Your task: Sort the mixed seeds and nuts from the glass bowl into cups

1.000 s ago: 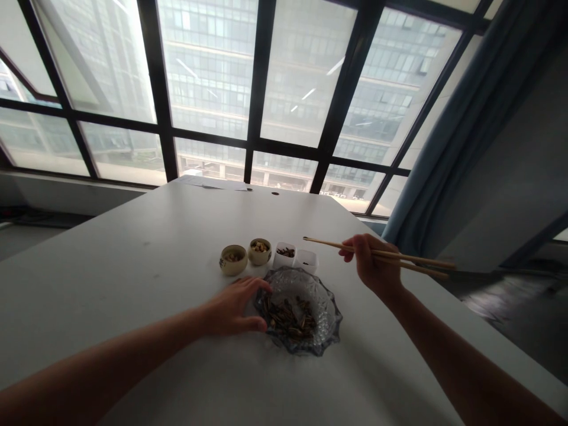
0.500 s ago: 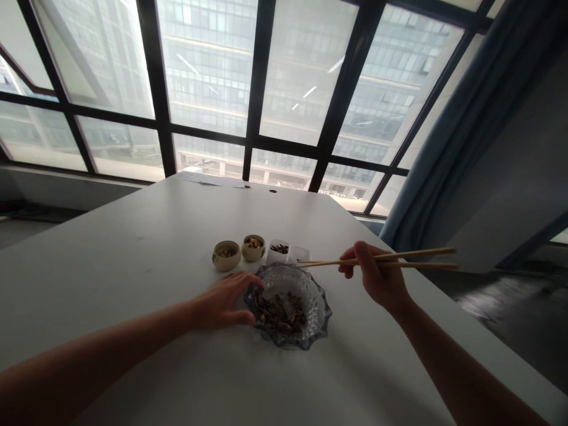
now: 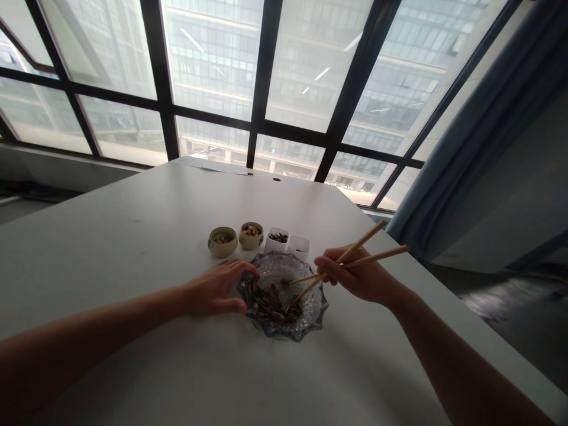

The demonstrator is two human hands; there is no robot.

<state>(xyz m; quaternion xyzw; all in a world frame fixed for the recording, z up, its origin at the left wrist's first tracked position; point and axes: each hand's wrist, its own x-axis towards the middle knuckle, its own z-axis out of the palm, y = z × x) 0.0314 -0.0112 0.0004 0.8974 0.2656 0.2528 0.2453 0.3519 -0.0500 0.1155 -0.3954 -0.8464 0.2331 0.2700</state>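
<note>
A scalloped clear glass bowl (image 3: 317, 313) stands on the table, holding dark, slender pieces (image 3: 270, 305) that look like sunflower seeds. My left hand (image 3: 219, 289) cups the bowl's left side, thumb and fingers spread against the rim. Between the fingers of my right hand (image 3: 350, 273) is a pair of chopsticks (image 3: 361, 259). Their tips are apart and reach down into the bowl, one among the dark pieces; whether they pinch anything I cannot tell.
Just beyond the bowl stand a cream pot (image 3: 222, 242) with pale contents, another cream pot (image 3: 251, 236) with yellowish pieces, a white cup (image 3: 277, 240) of dark pieces and a white cup (image 3: 300, 247) with little inside. Paper (image 3: 213, 166) lies at the table's far end.
My right hand has moved left and nearer the bowl. The chopstick tips have gone from the far rim by the white cup down into the bowl, and spread apart. The view has shifted slightly.
</note>
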